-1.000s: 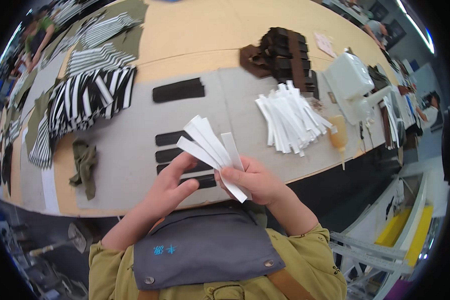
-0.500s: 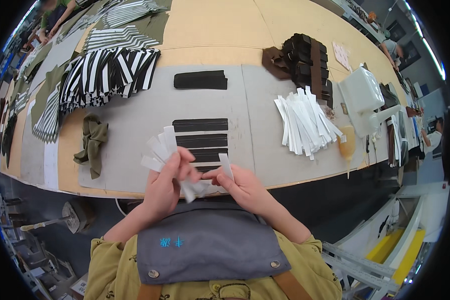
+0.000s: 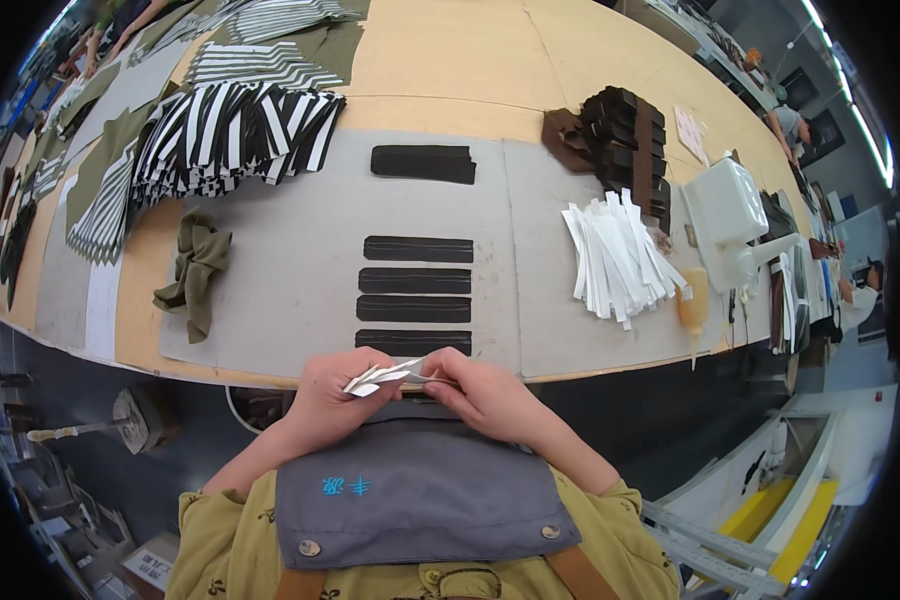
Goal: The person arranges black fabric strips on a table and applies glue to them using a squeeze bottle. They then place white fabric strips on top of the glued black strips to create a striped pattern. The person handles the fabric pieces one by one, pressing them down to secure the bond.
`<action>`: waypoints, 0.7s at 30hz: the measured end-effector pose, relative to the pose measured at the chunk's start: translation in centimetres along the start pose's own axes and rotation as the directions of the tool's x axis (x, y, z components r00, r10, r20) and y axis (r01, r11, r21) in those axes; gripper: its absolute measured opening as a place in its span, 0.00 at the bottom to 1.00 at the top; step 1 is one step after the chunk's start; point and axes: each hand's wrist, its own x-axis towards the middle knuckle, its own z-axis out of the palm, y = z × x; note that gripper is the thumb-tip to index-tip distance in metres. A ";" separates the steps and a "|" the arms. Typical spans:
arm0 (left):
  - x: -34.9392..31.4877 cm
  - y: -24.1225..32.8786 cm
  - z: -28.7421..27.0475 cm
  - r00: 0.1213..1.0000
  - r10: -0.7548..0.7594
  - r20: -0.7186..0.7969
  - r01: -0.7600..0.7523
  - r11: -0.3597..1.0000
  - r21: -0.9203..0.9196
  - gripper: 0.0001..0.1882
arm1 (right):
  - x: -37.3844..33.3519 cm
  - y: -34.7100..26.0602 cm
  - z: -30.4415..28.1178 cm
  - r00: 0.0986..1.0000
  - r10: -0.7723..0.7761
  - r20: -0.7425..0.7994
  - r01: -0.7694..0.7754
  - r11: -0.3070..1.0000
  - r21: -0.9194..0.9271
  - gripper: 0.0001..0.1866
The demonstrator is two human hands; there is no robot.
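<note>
The white strips (image 3: 368,382) are at the near edge of the surface (image 3: 440,60), held low in front of the person's apron (image 3: 420,480). The left hand (image 3: 336,386) is curled closed around a small bunch, its ends splayed toward the right. The right hand (image 3: 475,388) has thumb and finger pinched together, apparently on a single strip bent between the two hands; how firmly cannot be told.

The step in hand seems to be parting this strip from the bunch. The next move calls for a light pinch on it, with the left hand keeping the others together.

Just beyond the hands, four black bands (image 3: 415,280) lie in a column on a grey sheet (image 3: 280,250), with a folded black piece (image 3: 423,162) above them. To the right are a white pile (image 3: 618,255) and a bottle (image 3: 692,305); to the left, an olive cloth (image 3: 195,270) and a striped heap (image 3: 235,140).
</note>
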 end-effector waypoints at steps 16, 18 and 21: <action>-2.4 -4.1 -2.3 0.936 0.351 0.007 -0.252 0.657 0.711 0.15 | 0.4 1.2 0.1 0.904 -0.004 -0.428 -0.044 0.994 -0.104 0.05; -2.7 -4.9 -2.4 0.914 0.405 0.024 -0.279 0.582 0.764 0.14 | 1.0 1.5 0.8 0.888 -0.032 -0.459 -0.015 0.995 -0.098 0.05; -2.5 -5.5 -2.4 0.887 0.459 0.045 -0.302 0.504 0.809 0.15 | 2.6 1.0 1.6 0.919 -0.090 -0.384 0.021 0.983 -0.182 0.06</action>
